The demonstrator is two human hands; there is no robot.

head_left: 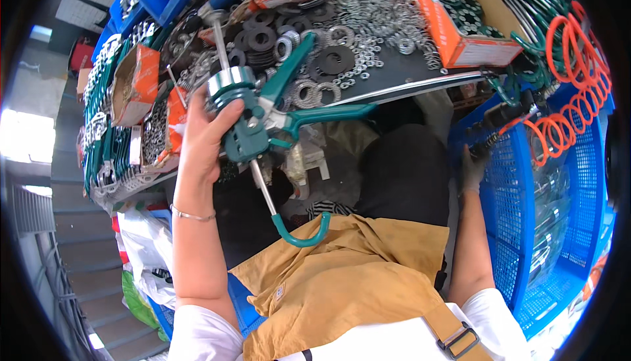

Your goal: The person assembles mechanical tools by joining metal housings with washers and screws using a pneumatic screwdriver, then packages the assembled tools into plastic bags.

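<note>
My left hand (209, 128) is wrapped round the green body of a caulking gun (248, 139), with the thumb over its silver end ring. Its steel rod runs up toward the bench and down to a green hook. The two green handles spread apart to the right. At the right, my right hand (473, 169) is closed at the lower end of a black air screwdriver (494, 128), beside a blue crate; its fingers are partly in shadow. Close above the gun, washers (261, 38) and small metal rings (381, 13) lie heaped on the bench.
An orange coiled hose (573, 114) hangs over the blue crate (509, 220), which holds bagged parts. Cardboard boxes (460, 49) of small parts stand on the bench, whose metal front edge (407, 88) crosses ahead of me. Green hooked rods (98, 134) line the left side.
</note>
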